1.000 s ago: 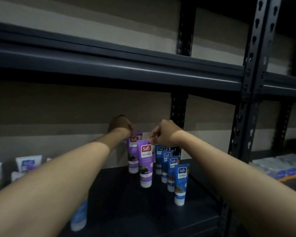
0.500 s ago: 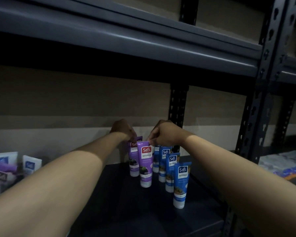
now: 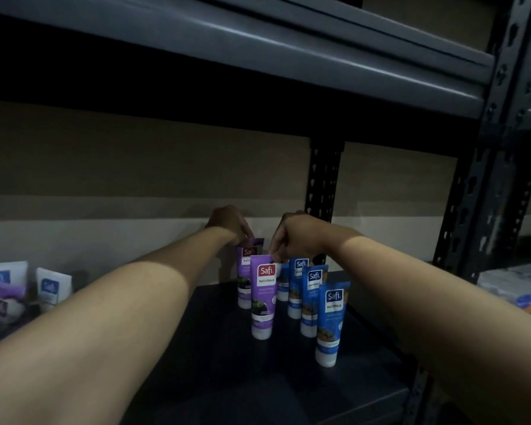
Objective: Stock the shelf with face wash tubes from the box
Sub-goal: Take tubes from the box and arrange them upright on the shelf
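Tubes in blue (image 3: 331, 323) are lined up toward the right edge of the shelf (image 3: 221, 357), the front purple tube (image 3: 263, 302) beside them is pinched at its top by the right hand (image 3: 292, 237), and the rear purple tube (image 3: 246, 271) behind is gripped by the left hand (image 3: 229, 223).

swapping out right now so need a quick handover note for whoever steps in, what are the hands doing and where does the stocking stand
Left hand: holds the top of the rear purple tube.
Right hand: pinches the top edge of the front purple tube.
Both purple tubes stand on the shelf, left of a row of four upright blue tubes.
Done: six tubes on the shelf.
Left: let go of the purple pair and fetch more. The box is out of view, so I cannot tell how many remain.
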